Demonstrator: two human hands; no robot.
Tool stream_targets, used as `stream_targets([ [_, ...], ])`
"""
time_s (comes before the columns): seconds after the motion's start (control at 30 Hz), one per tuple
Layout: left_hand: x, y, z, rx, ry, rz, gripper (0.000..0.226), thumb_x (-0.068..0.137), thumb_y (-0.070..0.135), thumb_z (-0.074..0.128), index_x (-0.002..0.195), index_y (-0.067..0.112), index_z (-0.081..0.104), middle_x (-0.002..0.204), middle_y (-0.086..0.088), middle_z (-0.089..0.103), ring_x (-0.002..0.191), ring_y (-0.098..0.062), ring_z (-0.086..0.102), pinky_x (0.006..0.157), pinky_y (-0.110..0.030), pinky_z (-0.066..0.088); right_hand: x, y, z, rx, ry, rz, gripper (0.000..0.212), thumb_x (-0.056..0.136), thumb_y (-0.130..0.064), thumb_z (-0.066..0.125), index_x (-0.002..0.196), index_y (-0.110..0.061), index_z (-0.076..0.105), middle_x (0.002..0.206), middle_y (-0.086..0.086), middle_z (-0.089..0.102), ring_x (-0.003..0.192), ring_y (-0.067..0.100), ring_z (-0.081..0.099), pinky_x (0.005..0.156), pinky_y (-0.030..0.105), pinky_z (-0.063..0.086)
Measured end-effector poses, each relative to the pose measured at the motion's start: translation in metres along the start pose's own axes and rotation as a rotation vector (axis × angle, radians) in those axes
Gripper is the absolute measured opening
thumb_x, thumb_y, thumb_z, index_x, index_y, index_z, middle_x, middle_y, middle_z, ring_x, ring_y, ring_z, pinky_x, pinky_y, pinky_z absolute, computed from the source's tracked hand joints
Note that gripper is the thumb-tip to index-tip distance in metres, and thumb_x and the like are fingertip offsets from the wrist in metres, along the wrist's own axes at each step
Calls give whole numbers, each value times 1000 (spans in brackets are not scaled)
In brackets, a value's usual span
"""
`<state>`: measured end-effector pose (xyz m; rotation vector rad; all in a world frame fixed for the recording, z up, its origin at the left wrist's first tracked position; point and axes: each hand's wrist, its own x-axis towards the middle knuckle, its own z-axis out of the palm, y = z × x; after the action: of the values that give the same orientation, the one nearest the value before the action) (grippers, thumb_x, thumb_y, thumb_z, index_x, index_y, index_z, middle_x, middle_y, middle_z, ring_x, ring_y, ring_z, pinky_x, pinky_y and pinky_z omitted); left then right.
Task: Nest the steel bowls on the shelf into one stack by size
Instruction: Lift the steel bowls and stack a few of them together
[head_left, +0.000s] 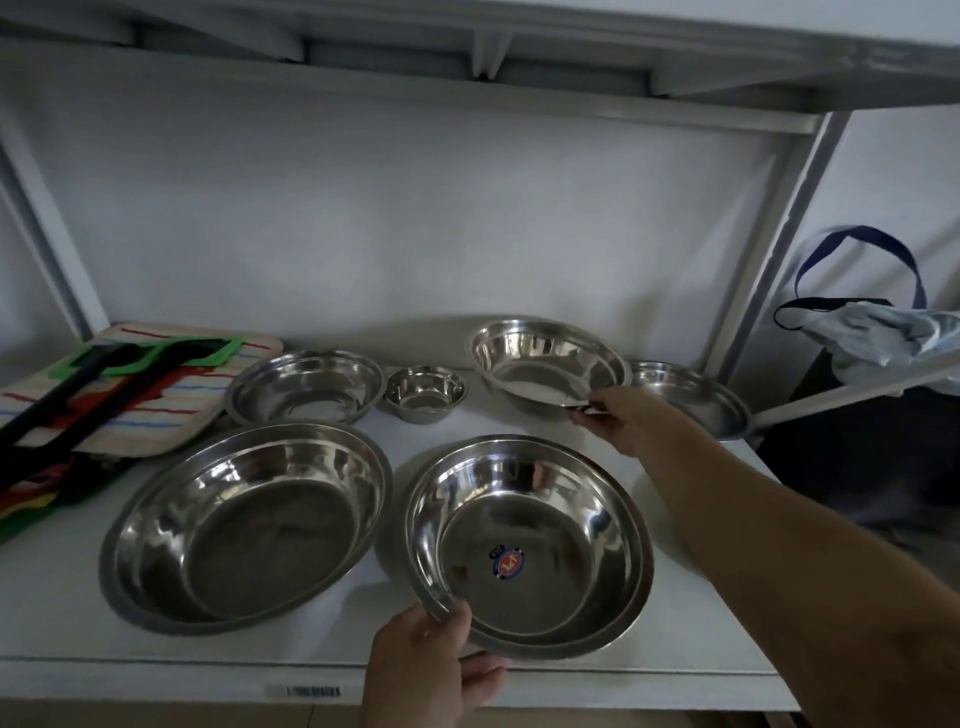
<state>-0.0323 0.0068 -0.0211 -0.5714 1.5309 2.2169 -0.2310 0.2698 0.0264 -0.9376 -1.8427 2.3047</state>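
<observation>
Right hand (618, 415) pinches the tilted medium bowl's (545, 364) near rim, up and beyond the left hand (426, 660), which grips the near rim of the stickered bowl (524, 545), its likely destination

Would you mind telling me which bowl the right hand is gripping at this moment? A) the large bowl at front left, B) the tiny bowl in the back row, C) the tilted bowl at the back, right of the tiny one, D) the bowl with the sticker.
C: the right hand pinches the near rim of the tilted back bowl, while the left hand holds the stickered bowl.
</observation>
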Motion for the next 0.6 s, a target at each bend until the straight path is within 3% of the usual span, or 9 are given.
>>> stream_targets([
  [0.13,-5,6,3,2,-11,26,15,96,3,61,108,-4,66,97,-29,72,65,-40,74,46,-33,59,-37,-29,-8,64,-92,-51,9,99,2,55,106,6,59,81,20,70,42,21,70,45,31,62],
  [0.23,-9,13,8,6,18,51,12,98,3,58,105,-3,65,102,-26,71,67,-38,73,46,-32,60,-74,-49,-26,65,-117,-90,15,100,-4,55,109,7,60,86,21,72,50,23,73,46,30,62],
  [0.33,-16,24,10,50,26,93,14,98,7,58,106,-1,67,99,-22,75,67,-33,77,51,-32,60,-125,-63,-48,7,-170,-98,17,101,-7,56,106,8,63,84,21,74,67,24,73,61,30,63],
  [0.47,-34,50,4,121,-17,140,15,100,10,56,110,6,67,103,-17,76,74,-28,79,58,-32,62,-200,-65,-71,-59,-250,-79,20,100,-6,55,104,10,65,80,23,77,64,25,78,49,24,62],
  [0.6,-55,70,-7,186,-38,170,17,100,10,56,111,4,66,98,-18,78,78,-29,79,67,-36,62,-253,-47,-80,-89,-280,-38,17,97,-5,57,106,6,68,77,18,78,62,22,77,56,27,64],
])
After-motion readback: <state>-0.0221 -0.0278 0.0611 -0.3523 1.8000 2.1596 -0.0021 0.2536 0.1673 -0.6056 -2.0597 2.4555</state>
